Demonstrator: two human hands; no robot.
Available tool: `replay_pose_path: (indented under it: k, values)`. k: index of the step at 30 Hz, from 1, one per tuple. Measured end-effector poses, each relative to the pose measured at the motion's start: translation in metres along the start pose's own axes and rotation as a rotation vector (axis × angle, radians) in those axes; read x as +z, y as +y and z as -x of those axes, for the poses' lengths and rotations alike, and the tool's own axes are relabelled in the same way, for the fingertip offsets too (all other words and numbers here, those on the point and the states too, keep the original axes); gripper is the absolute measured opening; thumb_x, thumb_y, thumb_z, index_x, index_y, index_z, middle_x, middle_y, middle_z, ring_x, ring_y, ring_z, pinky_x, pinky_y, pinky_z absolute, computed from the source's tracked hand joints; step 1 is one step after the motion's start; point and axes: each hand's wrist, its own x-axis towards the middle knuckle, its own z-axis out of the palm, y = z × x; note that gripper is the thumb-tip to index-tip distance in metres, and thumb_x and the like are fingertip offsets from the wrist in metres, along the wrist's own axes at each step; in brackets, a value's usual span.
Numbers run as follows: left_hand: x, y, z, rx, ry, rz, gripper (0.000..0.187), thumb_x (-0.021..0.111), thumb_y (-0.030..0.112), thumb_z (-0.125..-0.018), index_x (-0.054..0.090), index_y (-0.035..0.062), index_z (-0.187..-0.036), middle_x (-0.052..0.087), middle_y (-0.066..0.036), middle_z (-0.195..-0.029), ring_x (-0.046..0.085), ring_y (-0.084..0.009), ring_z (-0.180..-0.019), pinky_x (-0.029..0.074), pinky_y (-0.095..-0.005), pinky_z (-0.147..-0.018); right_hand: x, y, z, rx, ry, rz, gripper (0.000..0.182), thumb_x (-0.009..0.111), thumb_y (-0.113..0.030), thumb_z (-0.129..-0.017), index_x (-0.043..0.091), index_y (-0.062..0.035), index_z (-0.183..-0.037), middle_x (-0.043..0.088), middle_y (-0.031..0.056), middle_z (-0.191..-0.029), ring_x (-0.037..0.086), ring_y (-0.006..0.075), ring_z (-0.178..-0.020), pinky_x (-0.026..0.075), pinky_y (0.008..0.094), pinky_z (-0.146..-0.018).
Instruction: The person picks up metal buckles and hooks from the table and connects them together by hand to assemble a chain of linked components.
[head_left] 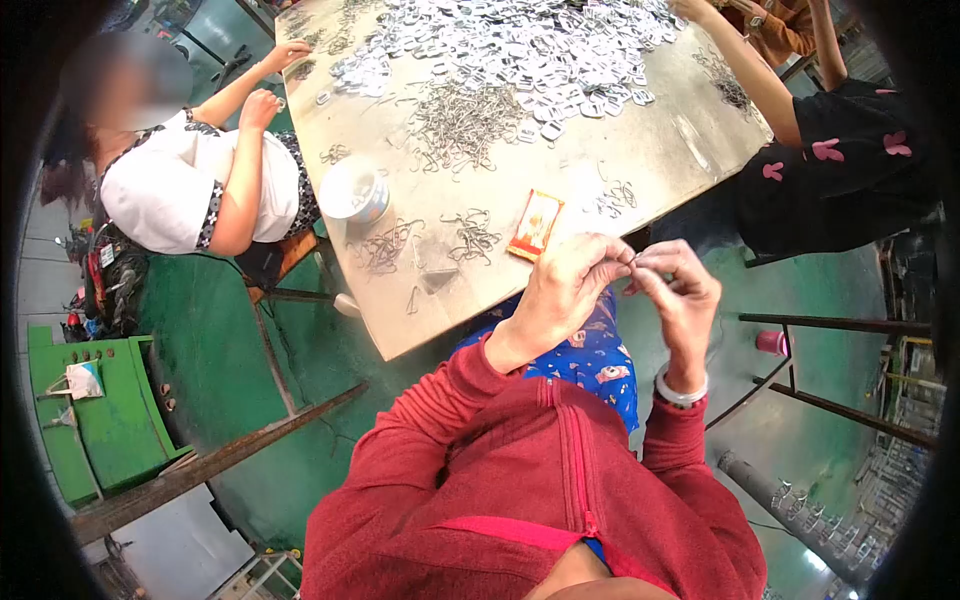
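My left hand (572, 285) and my right hand (683, 292) meet just past the table's near edge, above my lap. Both are closed, thumbs and fingers pinched together with the tips almost touching. What they pinch is too small and too covered to name. Close to my left hand, a red and white packet (536, 224) lies on the table (390, 315). Small piles of bent wire hooks (472, 236) lie left of the packet, and a few more hooks (615, 200) to its right.
A white tub (354, 190) stands near the table's left edge. Farther back lie a heap of wire hooks (465, 120) and a large pile of flat silvery buckles (540, 50). One person (190, 180) sits at the left, another (840, 160) at the right. Metal bars (840, 322) run at the right.
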Motion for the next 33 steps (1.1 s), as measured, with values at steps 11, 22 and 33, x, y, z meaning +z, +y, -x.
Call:
replay_pose_path:
  k: [11,22,33]
  values:
    - [-0.007,-0.005,0.0,-0.086,-0.04,0.04,0.007,0.058,-0.006,-0.085,0.061,-0.0036,-0.09,0.065,-0.009,-0.084,0.064,-0.0157,-0.08,0.053,-0.0267,-0.072,0.06,0.182,-0.195,-0.481,-0.197,0.907,0.034,0.062,-0.015,-0.08,0.056,-0.0026,-0.111,0.062,0.0196,-0.089,0.06,0.0335,-0.089,0.046,0.0397,-0.077]
    - [0.001,-0.009,-0.003,-0.15,0.063,0.189,0.007,0.06,0.005,-0.086,0.062,-0.001,-0.089,0.064,-0.008,-0.075,0.064,-0.0181,-0.071,0.049,-0.0286,-0.065,-0.003,0.037,-0.077,0.195,0.005,0.089,0.019,0.065,-0.003,-0.08,0.065,0.0064,-0.097,0.068,0.0093,-0.083,0.065,0.014,-0.074,0.051,0.0242,-0.066]
    - [0.011,-0.011,0.0,0.136,0.008,-0.268,0.008,0.062,0.007,-0.084,0.064,0.0016,-0.09,0.064,-0.01,-0.077,0.062,-0.0248,-0.075,0.047,-0.0323,-0.066,0.0,0.004,-0.006,-0.005,0.291,-0.143,0.014,0.066,0.011,-0.075,0.065,0.0045,-0.087,0.066,0.0088,-0.081,0.063,0.0121,-0.069,0.051,0.023,-0.064]
